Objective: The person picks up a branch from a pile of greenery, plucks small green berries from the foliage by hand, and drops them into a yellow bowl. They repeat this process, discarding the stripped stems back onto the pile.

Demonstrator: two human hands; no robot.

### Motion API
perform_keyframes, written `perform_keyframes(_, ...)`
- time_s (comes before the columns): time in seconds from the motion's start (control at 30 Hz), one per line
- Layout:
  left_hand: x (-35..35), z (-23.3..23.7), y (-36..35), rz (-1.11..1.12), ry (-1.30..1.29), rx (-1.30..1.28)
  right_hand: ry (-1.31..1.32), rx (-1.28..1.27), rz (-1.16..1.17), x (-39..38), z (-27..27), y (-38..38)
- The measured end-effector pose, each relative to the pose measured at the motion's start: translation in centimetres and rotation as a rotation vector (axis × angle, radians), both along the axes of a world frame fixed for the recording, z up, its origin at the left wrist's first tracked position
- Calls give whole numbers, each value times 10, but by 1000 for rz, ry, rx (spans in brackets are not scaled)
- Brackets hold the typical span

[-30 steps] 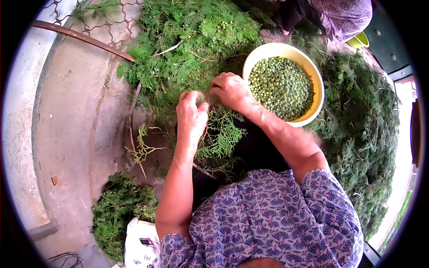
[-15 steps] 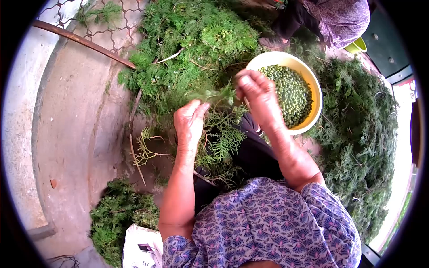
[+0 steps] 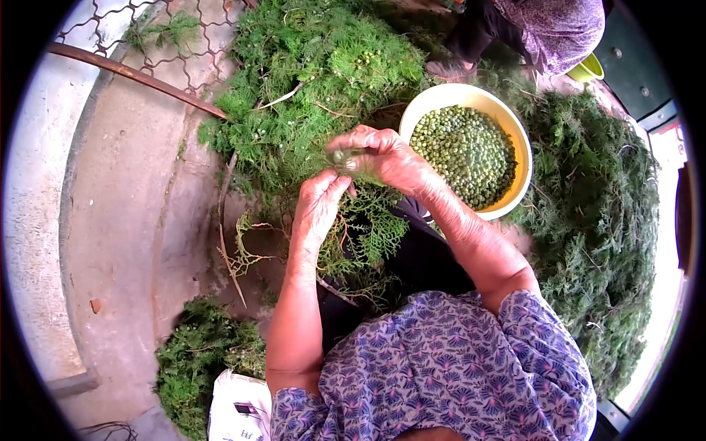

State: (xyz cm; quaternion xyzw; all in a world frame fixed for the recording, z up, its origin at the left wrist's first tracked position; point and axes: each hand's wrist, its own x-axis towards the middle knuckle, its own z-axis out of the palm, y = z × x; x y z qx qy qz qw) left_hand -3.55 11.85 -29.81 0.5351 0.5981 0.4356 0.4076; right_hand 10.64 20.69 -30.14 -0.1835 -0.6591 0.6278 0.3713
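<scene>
Above my lap, my left hand (image 3: 318, 206) is closed, pinching the stem end of a small evergreen sprig (image 3: 340, 156) between thumb and fingers. My right hand (image 3: 390, 158) reaches across from the basin side and curls its fingers and thumb around the top of that sprig, where small green cones show. Its fingertips are partly blurred. To the right of it stands a pale yellow basin (image 3: 525, 151), well filled with round green cones (image 3: 460, 147). A flat-leaved evergreen branch (image 3: 368, 228) lies across my lap just below both hands.
A large heap of cut evergreen branches (image 3: 294, 81) lies ahead, another heap (image 3: 596, 242) at right. A smaller pile (image 3: 195, 360) and a white bag (image 3: 239, 411) sit at lower left. Another person (image 3: 555, 29) is at top right near a yellow-green container (image 3: 588, 70). A rusty bar (image 3: 136, 76) crosses upper left.
My right hand has moved left, from the basin's edge to the sprig, and now meets my left hand. My left hand has shifted slightly right and keeps its pinch.
</scene>
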Motion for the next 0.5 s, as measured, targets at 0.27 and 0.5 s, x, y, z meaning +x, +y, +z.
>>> perform_keyframes(0.27, 8, 7, -3, 81, 52, 62, 73, -573, -225, -1, 11, -16)
perform_keyframes(0.5, 1, 4, -8, 60, -45, 4, 441, -785, -153, 21, 6, 15)
